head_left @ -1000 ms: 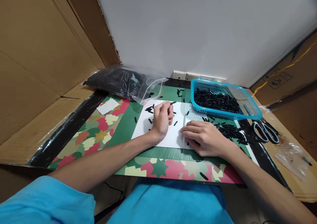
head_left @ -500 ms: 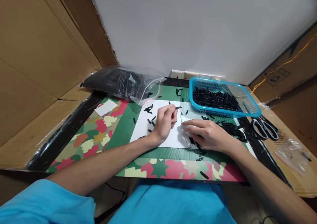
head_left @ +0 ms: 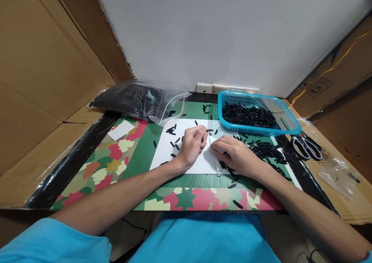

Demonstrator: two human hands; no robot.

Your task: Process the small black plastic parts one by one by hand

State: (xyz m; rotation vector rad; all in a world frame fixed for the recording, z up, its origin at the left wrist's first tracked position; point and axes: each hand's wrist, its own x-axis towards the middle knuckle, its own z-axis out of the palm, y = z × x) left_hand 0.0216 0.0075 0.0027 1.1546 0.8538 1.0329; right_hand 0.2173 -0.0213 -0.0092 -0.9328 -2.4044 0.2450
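My left hand (head_left: 192, 143) is closed in a fist above the white sheet (head_left: 159, 154), pinching a small, slim black piece (head_left: 209, 130) between thumb and forefinger. My right hand (head_left: 232, 152) sits just to its right, fingers curled against a slim whitish tool (head_left: 217, 166) with a dark pointed tip. That tip is close to the black piece; whether they touch I cannot tell. The tool's exact kind is unclear, and my fingers cover part of it. Loose black pieces (head_left: 171, 130) lie on the sheet to the left, and a heap of them (head_left: 266, 152) lies beyond my right hand.
A blue basket (head_left: 260, 132) of black pieces stands at the back right. At the back left rests a clear zip bag (head_left: 130, 100) full of dark material. Scissors (head_left: 306, 146) and a small plastic bag (head_left: 338, 177) lie on the right. Cardboard walls (head_left: 43, 61) flank the table.
My right hand has moved left and its fingers, stretched out before, are now curled in at the whitish tool. My left hand keeps its pinch on the black piece. The view has shifted slightly.
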